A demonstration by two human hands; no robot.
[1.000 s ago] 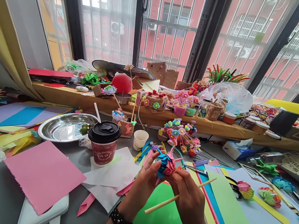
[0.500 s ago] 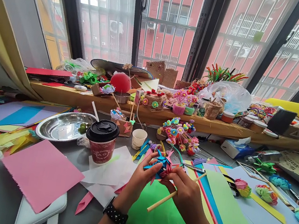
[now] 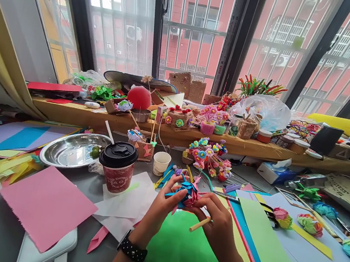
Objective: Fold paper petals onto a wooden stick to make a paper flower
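Between my two hands is a blue and pink folded-paper flower with pointed petals. My left hand, a black dotted watch strap at its wrist, grips the blue side with curled fingers. On the pink side, the fingers of my right hand pinch the folded paper. A thin wooden stick is also in the right hand, one end jutting out below the palm toward the left. Beneath both hands lies a shiny green surface. Part of the flower is hidden behind the fingers.
A lidded red cup with a straw stands left of my hands, beside a steel plate and a small paper cup. Pink paper covers part of a white device. Coloured sheets and paper flowers lie rightward.
The wooden stick has turned in my right hand: its far end no longer shows above the knuckles and its near end sits higher and further right. Both hands still hold the flower.
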